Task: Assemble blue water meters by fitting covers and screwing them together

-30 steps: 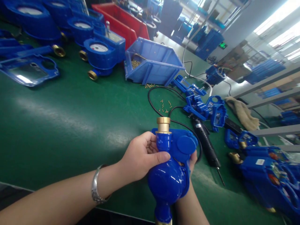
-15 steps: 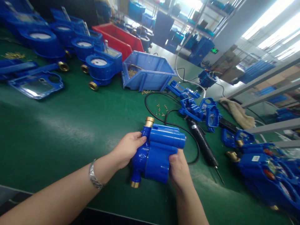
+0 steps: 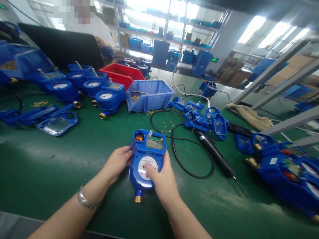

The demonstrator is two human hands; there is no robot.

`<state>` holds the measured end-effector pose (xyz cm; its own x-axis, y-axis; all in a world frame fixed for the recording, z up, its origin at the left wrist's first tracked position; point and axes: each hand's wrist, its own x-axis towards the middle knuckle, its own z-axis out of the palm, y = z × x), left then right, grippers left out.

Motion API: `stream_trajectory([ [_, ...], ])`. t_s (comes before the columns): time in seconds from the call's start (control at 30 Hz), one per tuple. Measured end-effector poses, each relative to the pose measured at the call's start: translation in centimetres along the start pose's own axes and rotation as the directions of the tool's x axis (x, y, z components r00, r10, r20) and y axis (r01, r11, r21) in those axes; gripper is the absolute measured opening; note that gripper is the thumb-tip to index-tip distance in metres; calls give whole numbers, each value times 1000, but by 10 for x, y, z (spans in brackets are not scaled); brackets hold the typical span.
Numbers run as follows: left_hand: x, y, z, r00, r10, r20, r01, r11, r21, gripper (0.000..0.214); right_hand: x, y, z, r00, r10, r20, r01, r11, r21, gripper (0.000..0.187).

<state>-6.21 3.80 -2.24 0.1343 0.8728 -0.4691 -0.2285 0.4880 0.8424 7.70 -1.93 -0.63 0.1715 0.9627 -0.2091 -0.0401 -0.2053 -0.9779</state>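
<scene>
A blue water meter (image 3: 136, 167) faces up between my hands, above the green tabletop. It has a round dial, a small display window and a brass threaded end pointing toward me. My right hand (image 3: 164, 181) grips its right side, with the thumb across the dial. At the meter's left edge, my left hand (image 3: 118, 164) is closed, its fingertips partly hidden behind the blue body. A black electric screwdriver (image 3: 215, 153) lies to the right, its bit pointing toward me. Small brass screws (image 3: 168, 126) are scattered beyond the meter.
A light-blue bin (image 3: 152, 98) holding screws stands behind, beside a red bin (image 3: 119, 73). Several blue meters (image 3: 107, 99) stand at left near a loose cover (image 3: 57, 124). More meters (image 3: 286, 172) lie at right. A black cable (image 3: 194, 176) loops across the table. Across it is another person (image 3: 99, 30).
The meter has turned over from its back to its dial side and moved slightly left. My right hand now lies over its front. The camera view has shifted, showing a person behind the table.
</scene>
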Motion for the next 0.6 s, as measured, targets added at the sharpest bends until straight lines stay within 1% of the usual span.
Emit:
stream_trajectory([
  [0.07,-14,-3,-3,995,65,-75,-68,996,-51,32,1,0,5,1000,-31,-1,31,999,-37,83],
  [0.1,-22,-6,-2,994,78,-83,-84,993,-79,41,2,0,8,999,-51,2,51,996,-67,82],
  [0.13,-30,-9,0,994,73,-85,-86,983,-161,48,3,1,11,997,-69,15,70,993,-90,82],
  [0.17,-38,-11,1,991,98,-96,-116,970,-214,54,5,1,15,996,-83,38,87,991,-101,81],
  [0.23,-50,-13,3,976,120,-182,-166,949,-268,64,8,2,25,989,-95,114,105,991,-88,80],
  [0.3,-55,-9,-1,955,106,-278,-193,931,-309,62,11,3,39,974,-100,205,114,992,-56,78],
  [0.37,-54,1,-14,930,79,-360,-208,919,-336,51,11,5,51,952,-123,282,137,990,-33,75],
  [0.43,-46,14,-33,896,88,-436,-247,914,-323,38,7,6,58,931,-136,338,159,987,-39,73],
  [0.5,-33,28,-55,845,131,-519,-313,908,-280,24,2,7,59,915,-101,390,148,985,-92,74],
  [0.53,-25,34,-67,812,147,-565,-345,902,-260,18,-1,6,57,909,-67,412,130,983,-127,75],
  [0.6,-5,48,-89,757,162,-632,-386,892,-234,13,-6,6,50,901,0,434,85,980,-178,75],
])
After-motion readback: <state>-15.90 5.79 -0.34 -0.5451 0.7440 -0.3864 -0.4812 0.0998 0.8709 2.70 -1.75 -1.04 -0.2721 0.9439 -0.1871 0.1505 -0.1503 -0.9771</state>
